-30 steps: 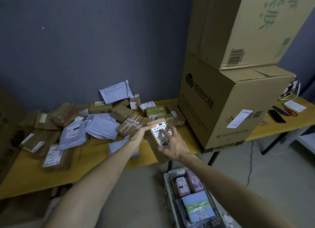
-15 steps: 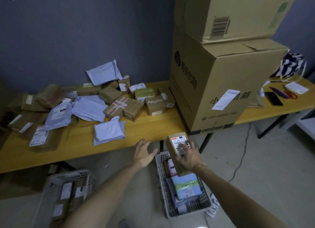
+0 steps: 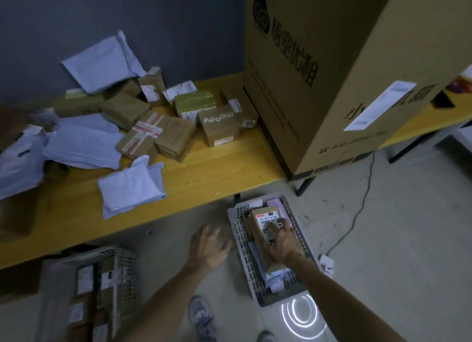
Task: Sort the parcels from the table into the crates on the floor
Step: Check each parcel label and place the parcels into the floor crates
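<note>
A large carton (image 3: 319,60) occupies the right part of the desk (image 3: 217,173), so the unsorted parcels (image 3: 143,127) are heaped to its left, against the wall. Two slatted crates stand on the floor below the desk's front edge, within arm's reach: the left crate (image 3: 125,262) and the right crate (image 3: 241,237), both part-filled. The brown parcel (image 3: 260,221) lies label-up in the right crate; whether it rests on the contents cannot be told. The right hand (image 3: 283,247) holds it from above, grip closed across the labelled face, probably to set it flat. The left hand (image 3: 208,249) hovers beside the crate, grip slack and empty.
</note>
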